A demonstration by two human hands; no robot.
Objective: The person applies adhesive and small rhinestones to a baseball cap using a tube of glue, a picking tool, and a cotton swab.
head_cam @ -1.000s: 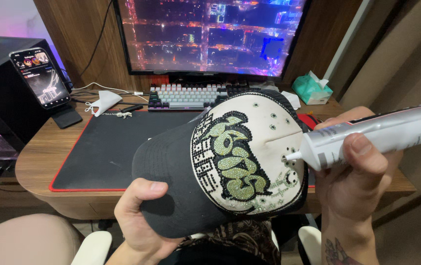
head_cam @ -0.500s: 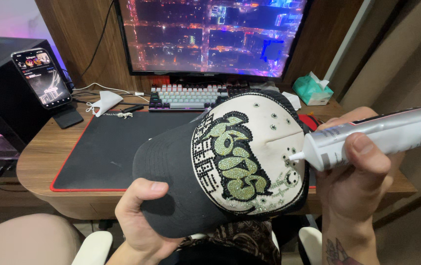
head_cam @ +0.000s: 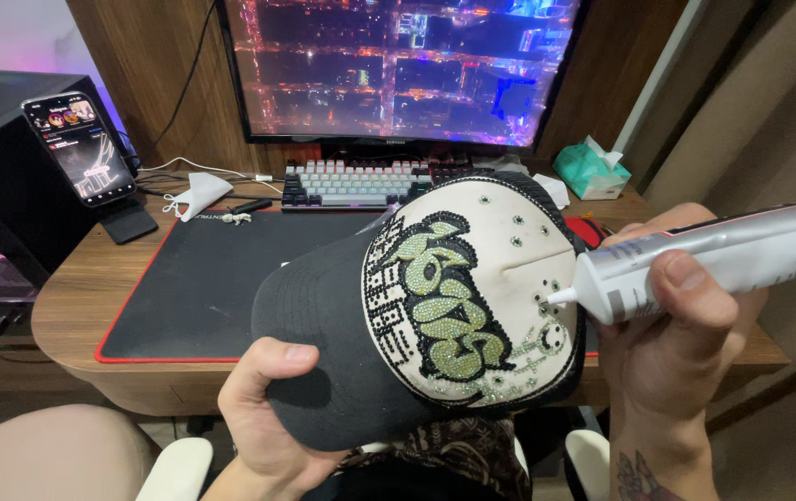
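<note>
The trucker cap (head_cam: 416,325) has a black brim and a white front panel covered with green and black rhinestones. It is tilted, with the brim pointing to the near left. The white glue tube (head_cam: 723,255) lies almost level at the right, its nozzle touching the panel's right edge.

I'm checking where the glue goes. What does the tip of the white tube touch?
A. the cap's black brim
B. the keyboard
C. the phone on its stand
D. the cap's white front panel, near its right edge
D: the nozzle of the white tube in the right hand meets the white front panel of the cap by a small stud.
</note>
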